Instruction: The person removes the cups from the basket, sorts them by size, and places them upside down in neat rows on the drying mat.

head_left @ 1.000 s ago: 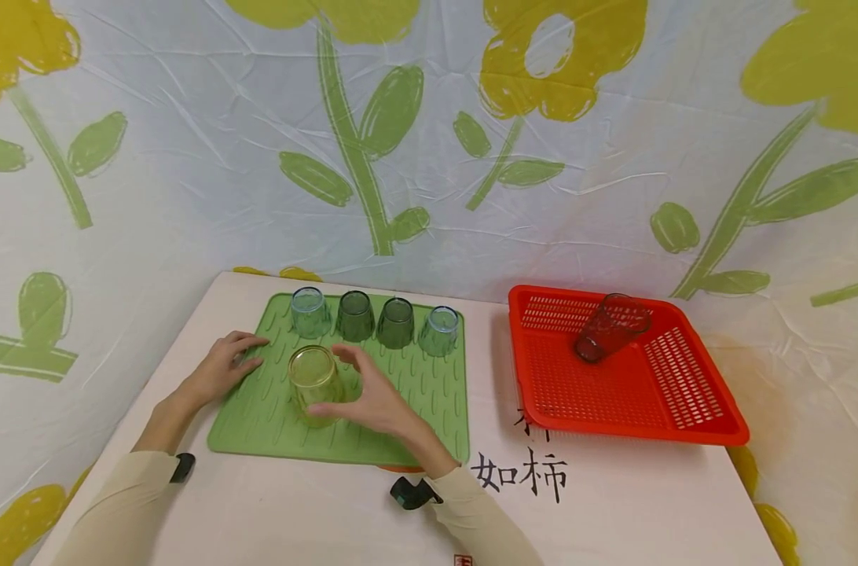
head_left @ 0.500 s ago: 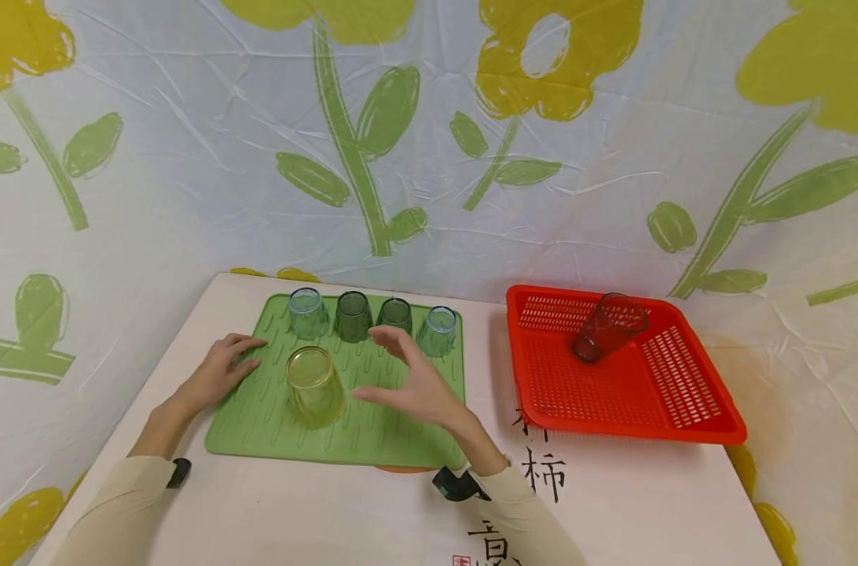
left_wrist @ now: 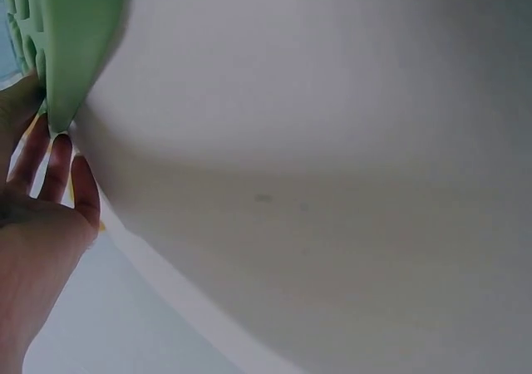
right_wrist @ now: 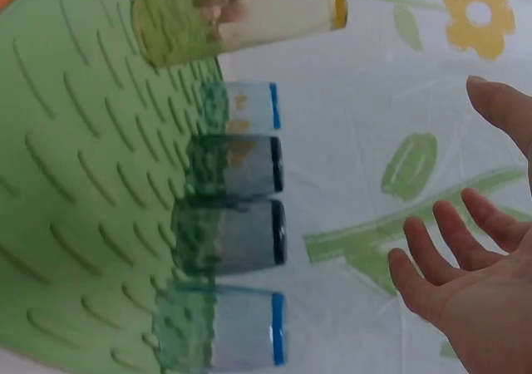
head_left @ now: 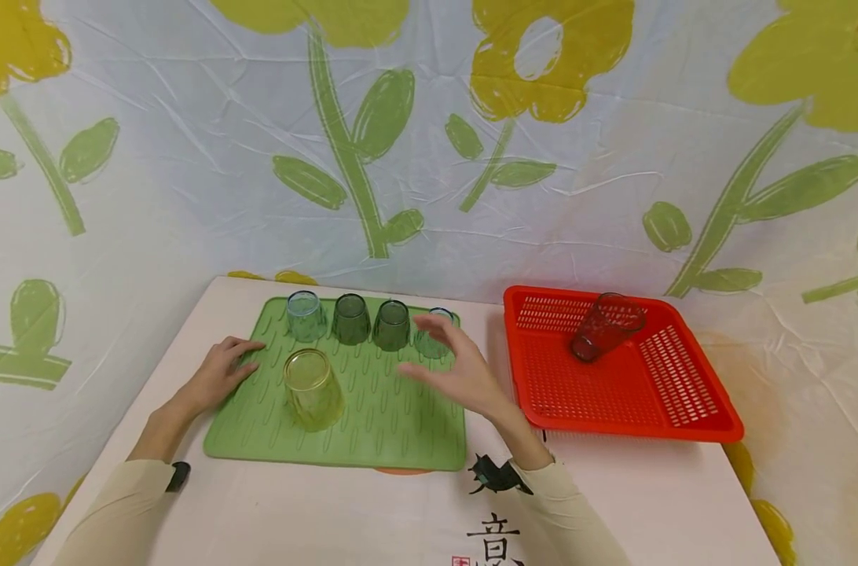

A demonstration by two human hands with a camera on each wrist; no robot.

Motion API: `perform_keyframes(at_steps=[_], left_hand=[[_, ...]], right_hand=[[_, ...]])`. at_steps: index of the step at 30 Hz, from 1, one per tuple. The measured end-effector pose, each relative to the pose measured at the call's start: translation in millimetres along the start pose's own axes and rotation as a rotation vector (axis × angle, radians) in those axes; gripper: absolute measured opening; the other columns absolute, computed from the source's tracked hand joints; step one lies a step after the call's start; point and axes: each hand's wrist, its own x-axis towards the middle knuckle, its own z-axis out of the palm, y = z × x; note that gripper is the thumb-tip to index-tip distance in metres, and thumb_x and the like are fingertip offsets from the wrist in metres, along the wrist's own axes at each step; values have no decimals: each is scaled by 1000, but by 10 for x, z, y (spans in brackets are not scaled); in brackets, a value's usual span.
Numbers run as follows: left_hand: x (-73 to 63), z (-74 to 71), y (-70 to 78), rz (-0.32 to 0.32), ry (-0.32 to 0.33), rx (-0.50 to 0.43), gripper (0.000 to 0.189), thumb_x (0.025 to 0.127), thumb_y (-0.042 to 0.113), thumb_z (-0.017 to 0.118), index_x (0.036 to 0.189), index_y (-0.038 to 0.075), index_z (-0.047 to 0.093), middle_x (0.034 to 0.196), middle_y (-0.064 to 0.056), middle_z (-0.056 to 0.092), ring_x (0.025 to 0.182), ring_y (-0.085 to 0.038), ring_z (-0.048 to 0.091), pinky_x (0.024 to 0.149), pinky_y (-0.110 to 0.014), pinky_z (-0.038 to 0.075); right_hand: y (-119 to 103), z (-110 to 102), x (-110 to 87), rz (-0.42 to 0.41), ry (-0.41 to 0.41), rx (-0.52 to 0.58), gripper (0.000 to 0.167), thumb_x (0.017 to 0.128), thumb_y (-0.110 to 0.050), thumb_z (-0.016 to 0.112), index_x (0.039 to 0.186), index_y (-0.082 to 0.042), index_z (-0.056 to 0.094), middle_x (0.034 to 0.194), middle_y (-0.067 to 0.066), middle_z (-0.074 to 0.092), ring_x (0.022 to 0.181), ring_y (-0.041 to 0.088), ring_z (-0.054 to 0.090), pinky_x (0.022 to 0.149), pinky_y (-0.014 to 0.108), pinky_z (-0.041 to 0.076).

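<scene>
A yellow glass (head_left: pixel 312 389) stands narrow end up on the green ribbed mat (head_left: pixel 372 424), left of the mat's middle. Along the mat's back edge are a pale blue glass (head_left: pixel 306 316), two dark grey glasses (head_left: pixel 351 319) and another blue-rimmed glass (head_left: pixel 432 343). My right hand (head_left: pixel 464 377) hovers over the mat's right side, thumb and fingers spread, holding nothing; it partly covers the blue-rimmed glass in the head view. My left hand (head_left: pixel 220 371) rests on the mat's left edge, its fingertips (left_wrist: pixel 58 154) at the rim in the left wrist view.
A red perforated basket (head_left: pixel 634 428) stands on the right of the table, with a dark clear glass (head_left: pixel 606 326) leaning inside it. Black brush characters mark the pale table cover (head_left: pixel 316 511) near the front. A flower-printed cloth (head_left: pixel 429 181) hangs behind.
My right hand has let go of the yellow glass and moved right, away from it. The yellow glass stays on the mat. My left hand keeps its place at the mat's edge.
</scene>
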Motion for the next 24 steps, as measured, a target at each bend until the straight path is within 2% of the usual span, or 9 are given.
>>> perform_keyframes(at_steps=[6, 12, 18, 24], left_hand=[[-2, -8, 4, -6, -4, 3, 35, 95, -5, 68, 129, -10, 60, 119, -32, 55, 108, -48, 47, 87, -61, 39], [2, -1, 20, -4, -7, 10, 35, 96, -5, 68, 129, -10, 61, 118, -32, 55, 105, -47, 47, 85, -56, 38], [12, 11, 22, -1, -6, 17, 35, 95, -5, 68, 129, -10, 61, 118, -32, 55, 105, -47, 47, 85, -55, 37], [8, 9, 36, -29, -12, 20, 34, 97, -3, 67, 130, -9, 60, 119, -32, 54, 105, -46, 47, 84, -54, 37]], right_hand=[[43, -261, -36, -21, 55, -8, 61, 90, -12, 81, 144, -7, 52, 144, 3, 55, 138, 27, 49, 118, 46, 33], [74, -514, -78, 28, 114, -45, 58, 91, -16, 81, 142, -7, 55, 142, 2, 57, 137, 22, 48, 119, 45, 33], [124, -784, -116, 65, 171, -109, 52, 93, -20, 79, 140, -10, 57, 139, 3, 58, 135, 27, 49, 117, 51, 34], [159, -1034, -128, 89, 215, -150, 51, 94, -17, 78, 139, -7, 57, 140, 12, 59, 135, 32, 50, 116, 54, 34]])
